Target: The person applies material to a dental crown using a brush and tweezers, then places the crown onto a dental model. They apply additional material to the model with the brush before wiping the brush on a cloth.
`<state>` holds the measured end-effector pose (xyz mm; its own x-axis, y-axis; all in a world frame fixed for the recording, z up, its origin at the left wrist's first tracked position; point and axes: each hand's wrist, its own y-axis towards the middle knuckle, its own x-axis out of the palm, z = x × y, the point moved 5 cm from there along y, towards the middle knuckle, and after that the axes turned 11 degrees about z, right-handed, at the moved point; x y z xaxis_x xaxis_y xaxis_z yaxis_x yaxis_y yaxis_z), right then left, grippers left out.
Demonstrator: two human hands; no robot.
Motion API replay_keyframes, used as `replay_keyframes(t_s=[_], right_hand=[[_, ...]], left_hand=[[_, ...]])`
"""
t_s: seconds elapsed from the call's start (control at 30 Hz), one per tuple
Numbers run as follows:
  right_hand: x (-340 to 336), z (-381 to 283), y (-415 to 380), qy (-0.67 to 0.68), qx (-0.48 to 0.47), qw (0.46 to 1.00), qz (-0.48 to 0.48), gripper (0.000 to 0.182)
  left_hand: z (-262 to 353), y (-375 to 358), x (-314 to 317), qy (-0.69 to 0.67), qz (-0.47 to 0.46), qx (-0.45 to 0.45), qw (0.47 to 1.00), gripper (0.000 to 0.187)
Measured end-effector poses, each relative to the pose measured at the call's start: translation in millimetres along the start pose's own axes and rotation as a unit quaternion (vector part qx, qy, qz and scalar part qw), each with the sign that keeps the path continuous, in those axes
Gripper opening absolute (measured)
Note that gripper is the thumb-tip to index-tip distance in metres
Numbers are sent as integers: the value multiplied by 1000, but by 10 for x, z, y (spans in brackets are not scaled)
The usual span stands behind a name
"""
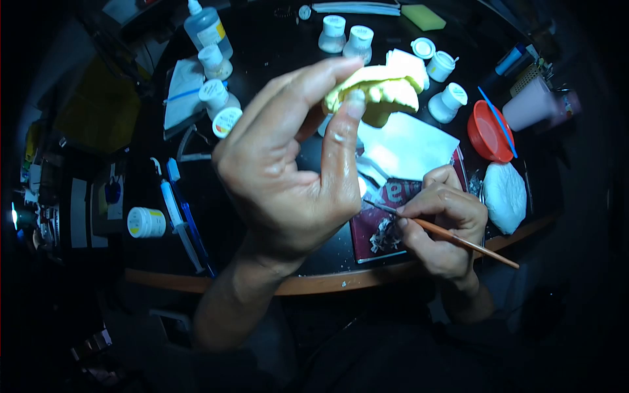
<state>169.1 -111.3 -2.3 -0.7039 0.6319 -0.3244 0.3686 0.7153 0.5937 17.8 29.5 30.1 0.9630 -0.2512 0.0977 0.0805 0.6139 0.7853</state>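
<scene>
A black table (321,255) with a wooden near edge (321,283) fills the middle of a dim room, its surroundings falling away into dark on both sides. At far left stands a squeeze bottle (208,31), with small jars beside and nearer than it; a tub (146,223) lies at near left. More jars and a sponge (422,18) sit at the far side. To the right are a red bowl (481,141) with a blue stick (501,128) across it, a pinkish cup (526,105) and a white bundle (506,196). A maroon book (367,242) lies near centre, partly under white paper (426,147).

The left hand (288,164) holds a yellowish teeth model (390,92) up above the table, pinching its left end: thumb against the near side, index finger over the far upper edge. Most of the model juts out to the right of the fingertips. The right hand (442,226) pinches a brush (452,237) between thumb and fingers, its tip pointing left, above the book. Whether the tip touches anything, I cannot tell.
</scene>
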Motion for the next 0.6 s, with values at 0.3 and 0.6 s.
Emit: replay_keyframes(t_s=[0.3,0.6], right_hand=[[-222,-455,259,148,-139,963,177,17],[-40,-405,226,87,-173,968,158,26]], left_hand=[[124,-80,66,36,-32,-20,999,30],[161,-122,102,86,-9,19,996,33]])
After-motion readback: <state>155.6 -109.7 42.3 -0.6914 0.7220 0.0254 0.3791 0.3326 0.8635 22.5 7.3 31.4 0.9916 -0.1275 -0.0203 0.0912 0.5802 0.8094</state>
